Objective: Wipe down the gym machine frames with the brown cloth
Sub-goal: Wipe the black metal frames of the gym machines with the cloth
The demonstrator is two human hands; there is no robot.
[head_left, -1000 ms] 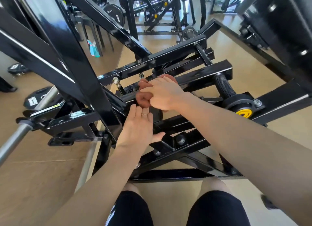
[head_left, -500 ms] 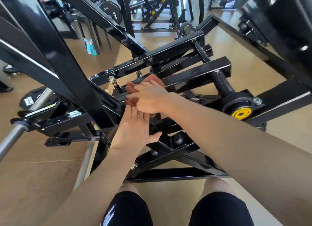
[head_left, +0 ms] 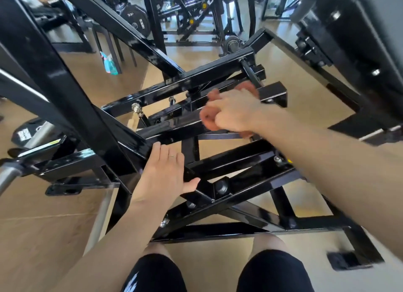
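My right hand [head_left: 234,110] grips the bunched brown cloth [head_left: 207,117] and presses it on a horizontal black bar [head_left: 172,130] of the gym machine frame. The hand and cloth are blurred by motion. Cloth shows to the left of the fingers and behind the hand, near the bar's right end. My left hand [head_left: 162,176] lies flat with straight fingers on a lower black beam [head_left: 235,158], the thumb spread to the right. A thin ring is on one finger.
A thick diagonal black beam [head_left: 54,80] crosses at left. A steel bar [head_left: 8,174] sticks out at lower left. A weight plate [head_left: 136,19], a teal spray bottle [head_left: 110,64] and more machines stand behind. A black pad [head_left: 359,25] is at upper right. The floor is tan.
My right hand has slid the cloth to the right along the bar, away from my left hand. The left hand stays flat on the lower beam.
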